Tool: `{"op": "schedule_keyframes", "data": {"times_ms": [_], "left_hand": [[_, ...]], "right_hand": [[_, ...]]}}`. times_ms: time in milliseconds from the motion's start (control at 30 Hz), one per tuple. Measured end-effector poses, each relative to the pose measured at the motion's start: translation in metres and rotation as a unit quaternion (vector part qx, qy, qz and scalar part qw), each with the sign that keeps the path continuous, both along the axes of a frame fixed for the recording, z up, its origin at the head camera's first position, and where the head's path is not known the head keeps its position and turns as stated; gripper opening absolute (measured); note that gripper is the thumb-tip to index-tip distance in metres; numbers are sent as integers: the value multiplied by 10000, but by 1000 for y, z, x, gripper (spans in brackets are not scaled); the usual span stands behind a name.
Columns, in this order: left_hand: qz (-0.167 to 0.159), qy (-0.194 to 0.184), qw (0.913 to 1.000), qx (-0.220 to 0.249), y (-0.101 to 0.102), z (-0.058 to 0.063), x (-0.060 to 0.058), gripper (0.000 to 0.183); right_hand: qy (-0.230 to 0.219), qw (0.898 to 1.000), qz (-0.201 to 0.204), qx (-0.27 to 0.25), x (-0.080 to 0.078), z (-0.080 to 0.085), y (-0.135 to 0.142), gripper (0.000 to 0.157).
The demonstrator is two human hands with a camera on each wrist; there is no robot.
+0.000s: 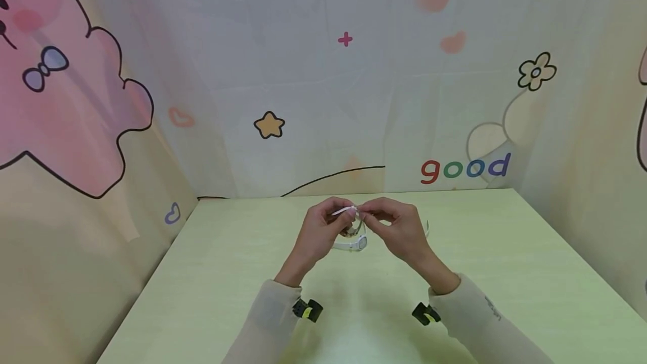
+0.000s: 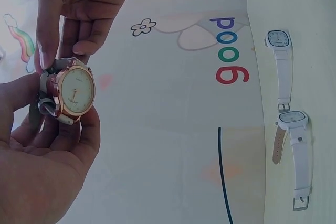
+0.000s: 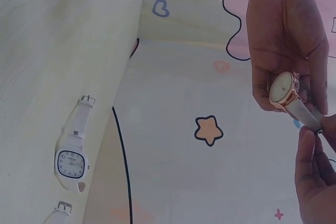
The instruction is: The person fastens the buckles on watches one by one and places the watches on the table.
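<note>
Both hands are raised together over the table around a wristwatch (image 2: 77, 92) with a round white dial, rose-gold case and pale strap. My left hand (image 1: 319, 232) grips its case and strap, fingers curled beneath and thumb on the strap side. With thumb and forefinger, my right hand (image 1: 401, 232) pinches the strap near its end, as the right wrist view shows. The strap forms a loop, with a buckle (image 2: 46, 103) visible on the left hand's side. Part of the strap is hidden by the fingers.
Two white watches with squarish dials lie on the pale green table (image 1: 227, 296). The nearer white watch (image 1: 356, 244) lies just beyond the hands; the other white watch (image 2: 283, 72) is partly behind the right hand in the head view. A printed curtain (image 1: 303, 72) hangs behind.
</note>
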State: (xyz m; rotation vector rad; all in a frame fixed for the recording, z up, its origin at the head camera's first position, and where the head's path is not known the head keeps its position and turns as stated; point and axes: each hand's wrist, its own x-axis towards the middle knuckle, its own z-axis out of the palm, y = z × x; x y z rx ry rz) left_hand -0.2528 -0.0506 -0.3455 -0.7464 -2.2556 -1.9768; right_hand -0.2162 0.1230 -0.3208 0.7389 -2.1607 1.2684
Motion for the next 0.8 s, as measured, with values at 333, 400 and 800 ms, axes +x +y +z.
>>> {"op": "schedule_keyframes", "data": {"times_ms": [333,400,800], "left_hand": [[65,238,9978,-609,-8,-3,-2,31],[66,211,9971,-724,-9,-3,-2,29],[288,28,9973,-681,-12,18,19,23]], "right_hand": [[-9,9994,-130,-315,-12,-11,8,15],[-50,9992,-147,-369,-18,-18,11,15],[-620,9976,34,-293,-21,-20,14,14]]}}
